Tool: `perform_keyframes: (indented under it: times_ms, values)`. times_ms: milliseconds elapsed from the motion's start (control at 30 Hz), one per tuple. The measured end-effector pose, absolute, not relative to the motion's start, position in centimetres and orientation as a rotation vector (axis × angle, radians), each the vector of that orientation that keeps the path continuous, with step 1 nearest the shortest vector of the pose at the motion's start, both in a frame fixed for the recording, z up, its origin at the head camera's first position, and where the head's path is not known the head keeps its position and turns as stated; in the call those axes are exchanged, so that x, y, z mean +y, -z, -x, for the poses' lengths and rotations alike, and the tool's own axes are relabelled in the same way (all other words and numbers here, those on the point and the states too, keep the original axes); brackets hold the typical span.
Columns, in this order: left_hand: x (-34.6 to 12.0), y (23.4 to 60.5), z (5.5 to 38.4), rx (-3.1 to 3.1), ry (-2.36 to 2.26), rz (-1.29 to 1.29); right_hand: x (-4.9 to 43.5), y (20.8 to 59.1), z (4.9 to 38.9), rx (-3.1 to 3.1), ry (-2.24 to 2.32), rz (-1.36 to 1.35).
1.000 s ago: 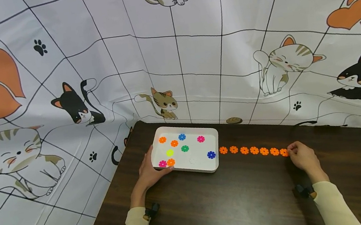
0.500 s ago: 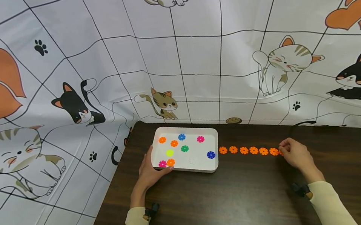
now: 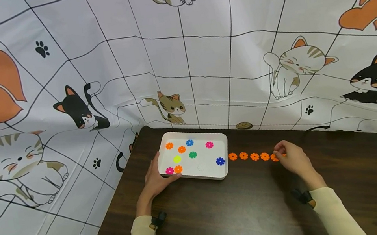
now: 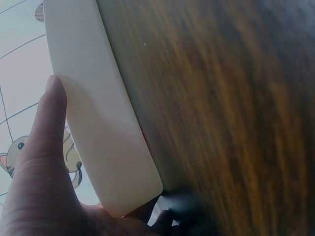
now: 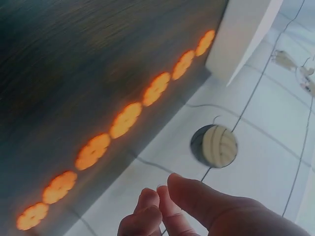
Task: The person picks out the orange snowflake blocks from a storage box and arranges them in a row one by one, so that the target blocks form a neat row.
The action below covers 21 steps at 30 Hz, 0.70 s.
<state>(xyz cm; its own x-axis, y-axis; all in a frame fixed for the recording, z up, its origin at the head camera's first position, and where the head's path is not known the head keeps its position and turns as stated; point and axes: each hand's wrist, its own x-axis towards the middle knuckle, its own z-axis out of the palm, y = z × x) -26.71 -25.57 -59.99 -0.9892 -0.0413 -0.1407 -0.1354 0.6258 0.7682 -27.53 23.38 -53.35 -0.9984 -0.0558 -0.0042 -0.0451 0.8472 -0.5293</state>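
My left hand [image 3: 155, 181] grips the near left corner of a shallow white tray [image 3: 196, 177], thumb along the front wall and fingers at the left side. In the left wrist view the thumb lies against the tray's wall [image 4: 101, 113]. Flower-shaped plastic discs lie in the tray, among them a green disc [image 3: 192, 155] and a dark blue disc [image 3: 220, 161]. From its right side runs a row of several orange discs [image 3: 254, 157]. My right hand [image 3: 296, 161] hovers over the row's right end, partly hiding it. Its fingers are loosely bent, with nothing visible between them in the right wrist view.
The dark wooden table [image 3: 237, 214] carries the tray and the row. A white cat-print sheet [image 3: 209, 59] hangs behind and along the left, close to the tray's far side. Each wrist wears a small black camera.
My right hand has moved left along the row from its right-end disc, which stays on the table. My left hand and the tray have stayed in place.
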Motion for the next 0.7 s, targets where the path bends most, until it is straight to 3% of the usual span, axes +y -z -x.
perform_keyframes:
  times_ms: [700]
  values:
    - [-25.5, 60.1, 26.7, 2.737, -1.314, 0.156, 16.4, 51.8, 28.7, 2.980, 0.882, 0.290]
